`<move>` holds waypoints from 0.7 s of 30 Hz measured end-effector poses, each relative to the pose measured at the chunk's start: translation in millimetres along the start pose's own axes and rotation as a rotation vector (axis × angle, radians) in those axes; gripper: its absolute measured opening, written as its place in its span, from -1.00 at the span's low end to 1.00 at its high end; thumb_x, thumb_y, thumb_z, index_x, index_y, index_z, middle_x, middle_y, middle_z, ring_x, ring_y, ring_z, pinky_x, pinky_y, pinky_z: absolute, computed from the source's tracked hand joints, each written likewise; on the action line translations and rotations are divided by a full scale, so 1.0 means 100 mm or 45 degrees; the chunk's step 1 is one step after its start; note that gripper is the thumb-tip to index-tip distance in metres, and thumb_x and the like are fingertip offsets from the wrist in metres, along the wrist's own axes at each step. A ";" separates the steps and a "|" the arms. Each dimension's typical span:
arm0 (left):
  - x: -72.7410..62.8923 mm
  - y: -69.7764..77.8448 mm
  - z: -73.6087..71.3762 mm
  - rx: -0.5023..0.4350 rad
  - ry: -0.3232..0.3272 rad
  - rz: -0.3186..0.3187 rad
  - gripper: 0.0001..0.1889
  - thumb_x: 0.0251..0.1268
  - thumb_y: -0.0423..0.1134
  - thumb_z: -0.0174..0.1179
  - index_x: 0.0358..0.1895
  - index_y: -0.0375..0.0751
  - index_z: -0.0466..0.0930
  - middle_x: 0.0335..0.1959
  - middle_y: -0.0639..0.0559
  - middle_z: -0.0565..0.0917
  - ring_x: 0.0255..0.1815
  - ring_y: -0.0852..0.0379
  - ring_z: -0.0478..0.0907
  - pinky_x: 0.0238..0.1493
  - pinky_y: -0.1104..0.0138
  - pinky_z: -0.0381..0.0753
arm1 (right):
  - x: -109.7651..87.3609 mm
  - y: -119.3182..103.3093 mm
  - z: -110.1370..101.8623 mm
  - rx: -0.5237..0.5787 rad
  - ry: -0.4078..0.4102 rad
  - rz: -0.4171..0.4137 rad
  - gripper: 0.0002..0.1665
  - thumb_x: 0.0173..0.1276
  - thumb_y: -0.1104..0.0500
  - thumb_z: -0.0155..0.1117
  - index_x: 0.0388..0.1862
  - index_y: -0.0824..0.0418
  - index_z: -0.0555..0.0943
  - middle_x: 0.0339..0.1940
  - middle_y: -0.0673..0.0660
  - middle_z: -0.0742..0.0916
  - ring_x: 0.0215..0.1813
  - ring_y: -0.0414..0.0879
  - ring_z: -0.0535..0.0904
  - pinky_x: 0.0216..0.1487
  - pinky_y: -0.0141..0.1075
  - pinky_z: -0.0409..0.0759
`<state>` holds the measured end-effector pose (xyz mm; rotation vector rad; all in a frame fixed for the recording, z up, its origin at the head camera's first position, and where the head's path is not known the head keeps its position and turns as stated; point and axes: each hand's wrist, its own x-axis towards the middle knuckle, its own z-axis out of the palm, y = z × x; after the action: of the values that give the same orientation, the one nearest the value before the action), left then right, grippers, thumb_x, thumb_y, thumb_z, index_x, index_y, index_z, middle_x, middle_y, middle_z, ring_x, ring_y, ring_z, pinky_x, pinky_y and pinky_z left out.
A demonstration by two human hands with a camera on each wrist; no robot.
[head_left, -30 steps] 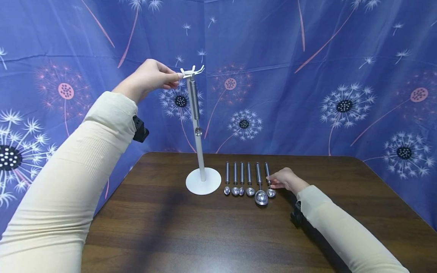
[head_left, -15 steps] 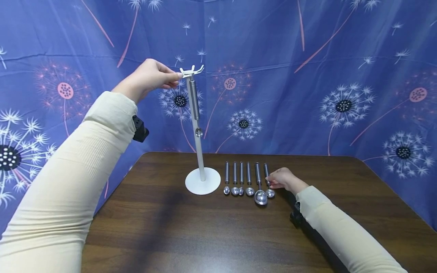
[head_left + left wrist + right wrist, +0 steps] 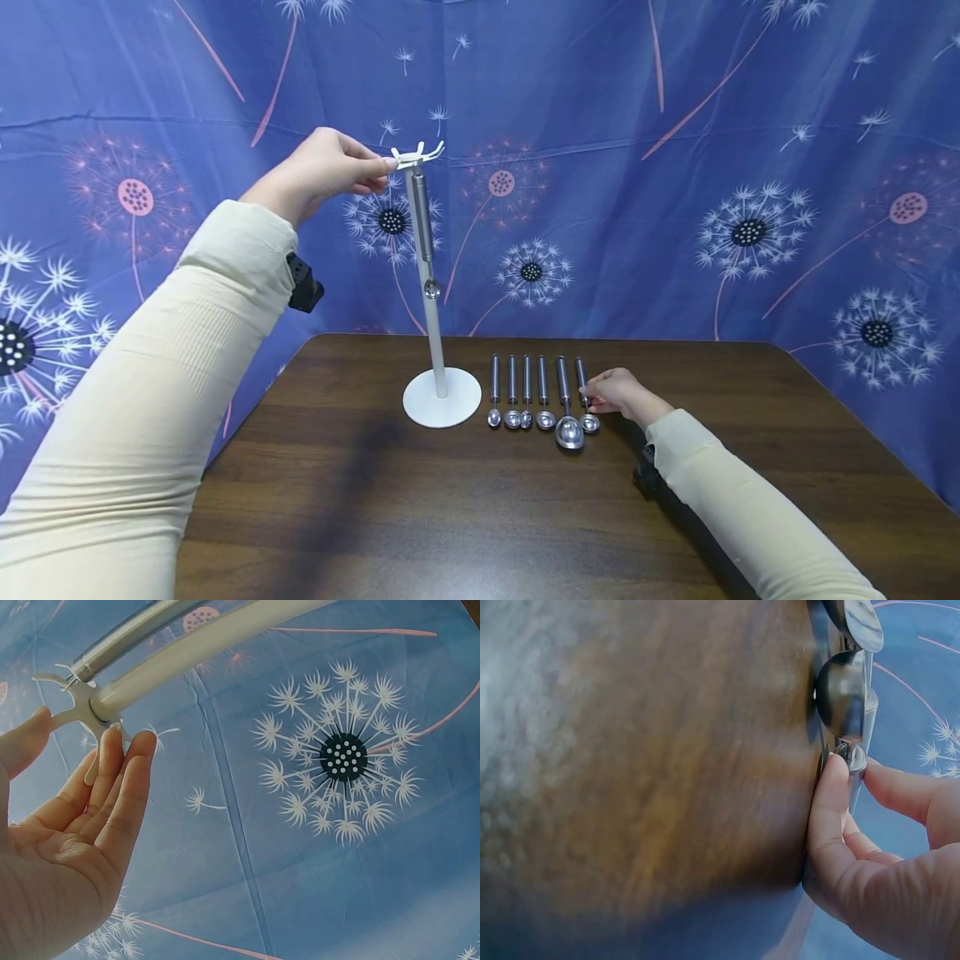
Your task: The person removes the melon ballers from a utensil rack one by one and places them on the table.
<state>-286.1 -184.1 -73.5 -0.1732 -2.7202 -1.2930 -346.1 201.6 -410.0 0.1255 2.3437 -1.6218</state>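
My left hand [image 3: 326,169] pinches one arm of the white hook top [image 3: 81,711] of an upright utensil stand [image 3: 442,408]. From another hook hangs a small steel spoon [image 3: 423,218], its bowl downward along the pole. On the table, my right hand [image 3: 621,392] holds the lower handle of the rightmost round-bowled spoon [image 3: 590,424] between thumb and fingers. In the right wrist view, the fingertips of the right hand [image 3: 877,855] meet around its steel neck, beside a larger bowl [image 3: 843,694]. Immediately left of it in the head view lies the large-bowled spoon [image 3: 569,433].
Several more steel spoons [image 3: 512,392] lie side by side between the stand and the right hand, handles toward the back. The brown table [image 3: 480,517] ends at a blue dandelion-print cloth [image 3: 600,250] hanging behind it.
The whole head view has shifted slightly, so everything appears a little further left. Both hands keep their holds, and the spoons stay where they lie.
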 end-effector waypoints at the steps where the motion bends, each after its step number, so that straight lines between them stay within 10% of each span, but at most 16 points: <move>1: 0.00 0.00 0.00 0.002 0.000 -0.001 -0.45 0.35 0.02 0.18 0.24 -0.31 0.50 -0.45 0.26 0.62 -0.06 0.19 0.58 0.29 0.30 0.50 | 0.00 0.01 0.00 -0.003 -0.001 -0.004 -0.63 0.39 0.34 0.16 0.07 0.57 0.39 -0.38 0.10 0.60 -0.46 -0.21 0.53 -0.30 -0.39 0.72; 21: 0.01 0.01 -0.01 0.015 -0.008 0.006 -0.45 0.36 0.01 0.17 0.25 -0.31 0.49 -0.48 0.28 0.62 -0.15 0.26 0.58 0.27 0.30 0.51 | -0.01 0.04 -0.01 0.075 0.003 0.016 -0.56 0.43 0.31 0.13 0.15 0.61 0.37 -0.37 0.11 0.58 -0.45 -0.19 0.53 -0.29 -0.40 0.72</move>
<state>-286.6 -184.2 -72.5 -0.1826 -2.7301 -1.2776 -344.5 203.8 -412.6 0.1544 2.2928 -1.6857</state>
